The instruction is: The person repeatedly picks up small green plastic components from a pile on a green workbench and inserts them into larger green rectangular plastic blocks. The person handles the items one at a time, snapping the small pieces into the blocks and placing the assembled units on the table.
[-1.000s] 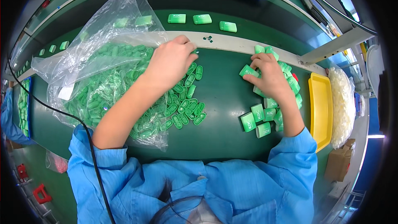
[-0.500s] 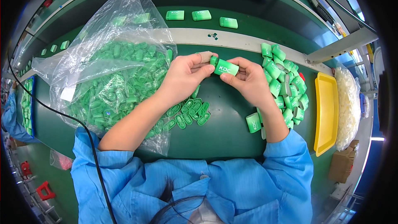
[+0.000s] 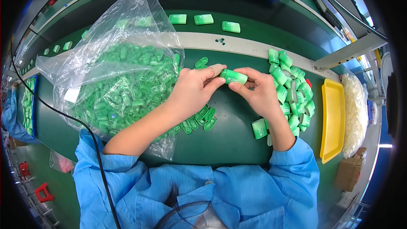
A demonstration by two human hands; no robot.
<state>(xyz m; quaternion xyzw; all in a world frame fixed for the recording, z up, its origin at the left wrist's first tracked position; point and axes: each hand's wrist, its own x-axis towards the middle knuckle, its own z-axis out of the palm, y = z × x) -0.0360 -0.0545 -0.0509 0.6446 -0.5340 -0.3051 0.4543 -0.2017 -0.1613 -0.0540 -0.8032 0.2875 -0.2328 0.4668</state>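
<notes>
Between both hands is a short, flat, light-green plastic sleeve (image 3: 235, 76) with pale lettering, held roughly level above the table. My right hand (image 3: 260, 92) grips its right end between thumb and fingers. The thumb and fingertips of my left hand (image 3: 194, 85) close on its left end, where a darker green edge shows; they partly hide that end. Left of my hands, a heap of green oval caps (image 3: 123, 101) lies in and under a clear plastic bag (image 3: 140, 10), with several loose caps (image 3: 198, 119) beside my left forearm. Similar green sleeves (image 3: 292, 89) are piled beyond my right forearm.
A yellow tray (image 3: 333, 121) stands right of the sleeve pile, beside a bag of whitish pieces (image 3: 354, 114). Across a pale rail (image 3: 199, 39), assembled-looking green cases (image 3: 204, 19) sit in a row on a green belt. A black cable (image 3: 51, 109) hangs at left.
The dark green cap seen at the sleeve's left end has gone in, leaving little of it in sight. Both hands have come slightly nearer to me. Cases on the belt have shifted slightly left.
</notes>
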